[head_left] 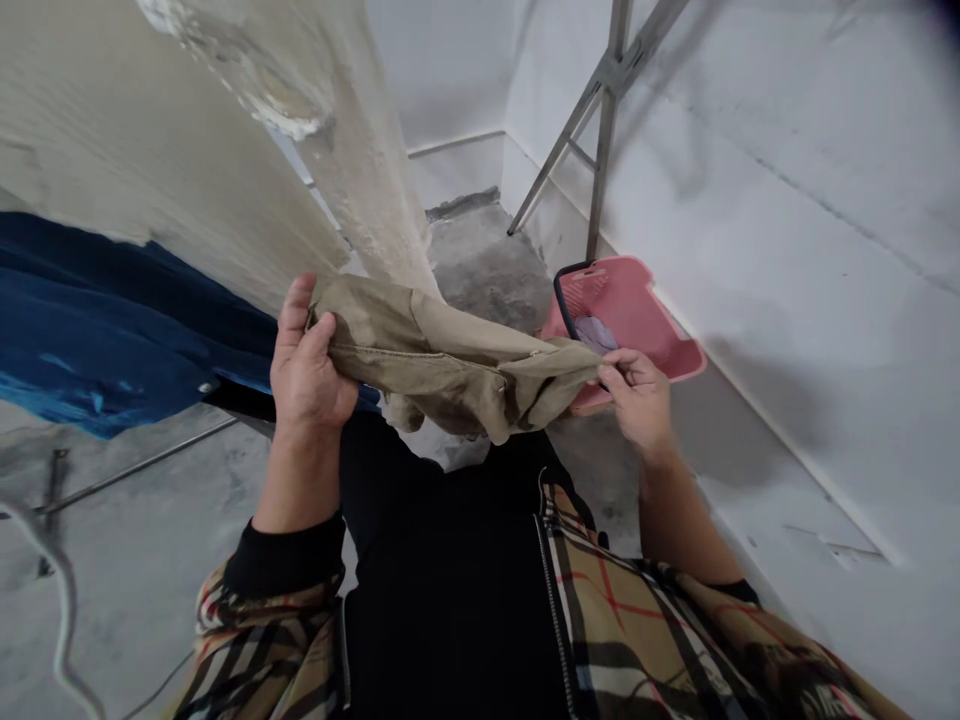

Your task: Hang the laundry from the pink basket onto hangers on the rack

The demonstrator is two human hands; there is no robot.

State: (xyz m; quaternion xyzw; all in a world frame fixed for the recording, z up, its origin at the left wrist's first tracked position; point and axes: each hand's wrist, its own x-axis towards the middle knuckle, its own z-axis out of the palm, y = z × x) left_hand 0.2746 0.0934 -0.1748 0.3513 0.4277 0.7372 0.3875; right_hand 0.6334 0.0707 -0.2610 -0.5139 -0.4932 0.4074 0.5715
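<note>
- Right in the middle of the frame, a crumpled khaki cotton garment (450,365) stretches between the two hands, with a stitched seam running along it!
- The left hand (311,375) grips its end at centre left, fingers (296,320) curled closed over the cloth, thumb hidden behind the fold.
- The right hand (637,400) works at centre right, fingertips (619,370) narrowly pinching the other end, just beside a pink plastic basket (637,320).
- That basket sits on the concrete floor (487,280) against a white wall (787,170), a lilac cloth (596,333) lying inside and a black rim along its near corner.
- Upper left, a peeling plaster column (360,170) looms close, and a deep blue cloth (112,330) spreads across the left side.
- Risk watch: a loose pinch on the right could let that end drop to the dusty floor.
- The sagging middle fold could brush the rough plaster and pick up grit.
- A careless swing of the right hand could catch the basket and tip it.
- Lower left, a white cable (64,600) trails along the floor, a possible snag for the feet.
</note>
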